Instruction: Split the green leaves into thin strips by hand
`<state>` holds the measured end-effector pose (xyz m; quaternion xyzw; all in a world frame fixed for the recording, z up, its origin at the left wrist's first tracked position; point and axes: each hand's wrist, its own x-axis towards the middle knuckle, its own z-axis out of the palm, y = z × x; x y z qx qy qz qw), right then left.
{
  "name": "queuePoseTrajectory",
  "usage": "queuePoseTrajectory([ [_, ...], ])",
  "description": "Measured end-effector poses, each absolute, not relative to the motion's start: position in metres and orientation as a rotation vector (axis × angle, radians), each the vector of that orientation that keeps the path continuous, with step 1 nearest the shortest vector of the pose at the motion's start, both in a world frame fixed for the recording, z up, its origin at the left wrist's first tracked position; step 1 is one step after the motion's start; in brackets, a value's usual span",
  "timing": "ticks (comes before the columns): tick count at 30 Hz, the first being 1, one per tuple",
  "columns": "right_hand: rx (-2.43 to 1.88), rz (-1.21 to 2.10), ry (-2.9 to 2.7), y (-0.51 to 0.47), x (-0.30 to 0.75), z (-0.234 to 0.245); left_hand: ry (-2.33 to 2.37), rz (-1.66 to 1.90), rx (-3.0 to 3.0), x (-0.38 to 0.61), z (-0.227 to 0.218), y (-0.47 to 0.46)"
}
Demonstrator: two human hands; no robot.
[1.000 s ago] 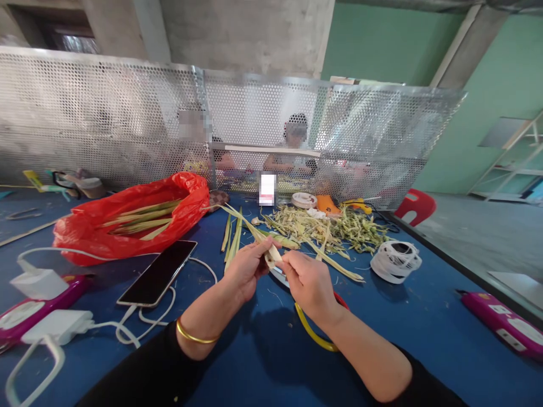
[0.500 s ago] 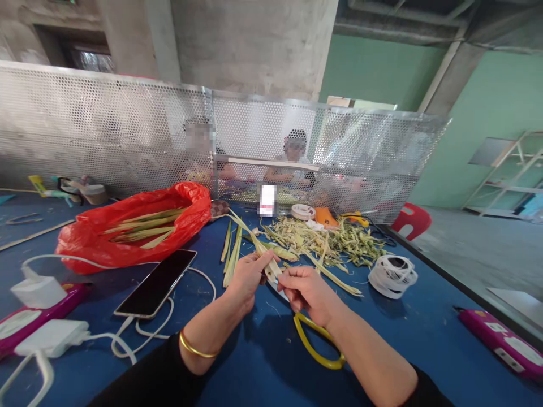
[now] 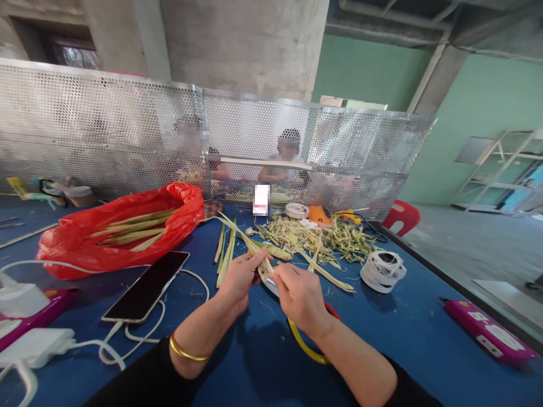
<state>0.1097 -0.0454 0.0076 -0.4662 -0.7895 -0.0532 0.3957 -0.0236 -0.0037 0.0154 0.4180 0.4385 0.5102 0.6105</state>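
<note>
Near the middle of the table, my left hand (image 3: 240, 280) is closed, pinching a bundle of long pale-green leaf strips (image 3: 250, 244) between thumb and fingers. The strips point up and away to the left. My right hand (image 3: 303, 297) is closed at the near end of the same strips; its fingertips touch them and partly cover that end. Under the right hand are scissors (image 3: 306, 347) with yellow and red handles, mostly hidden, a bit of blade showing between the hands. Loose leaf strips (image 3: 227, 257) lie just beyond my left hand.
A red plastic bag (image 3: 63, 243) of leaves and a cabled phone (image 3: 148, 288) are on the left. Trimmed scraps (image 3: 305, 234) are heaped behind my hands. A white tape roll (image 3: 383, 277) and purple box (image 3: 487, 330) stand right. A perforated metal screen (image 3: 139, 130) backs the table; people sit behind.
The view has shifted slightly to the right. My right hand has turned over the strip end, its back now facing up more, and the scissors' red handle shows beside it.
</note>
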Motion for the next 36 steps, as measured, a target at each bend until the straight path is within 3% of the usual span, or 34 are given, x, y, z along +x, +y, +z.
queuePoseTrajectory([
  [4,-1.079,-0.484,-2.065,-0.051,0.11,0.009,1.001,1.156,0.934,-0.024,0.015,-0.004],
  [8,-0.888,-0.588,-2.091,-0.063,0.104,0.015,1.087,1.236,0.841,-0.03,0.017,0.002],
  [11,-0.824,-0.279,-2.277,-0.065,0.099,0.016,1.086,1.263,0.885,-0.034,0.02,0.006],
  [18,-0.972,0.947,-2.264,-0.031,0.13,0.021,1.089,1.318,0.948,-0.037,0.024,0.005],
  [24,-1.473,0.642,-1.385,-0.001,0.164,0.022,1.092,1.129,1.0,-0.029,0.018,-0.003],
  [29,-1.301,1.141,-1.573,-0.018,0.13,0.009,1.052,1.116,1.056,-0.024,0.016,-0.008],
  [36,-1.222,1.389,-1.357,-0.036,0.095,-0.004,0.955,1.122,1.003,-0.018,0.02,-0.016],
])
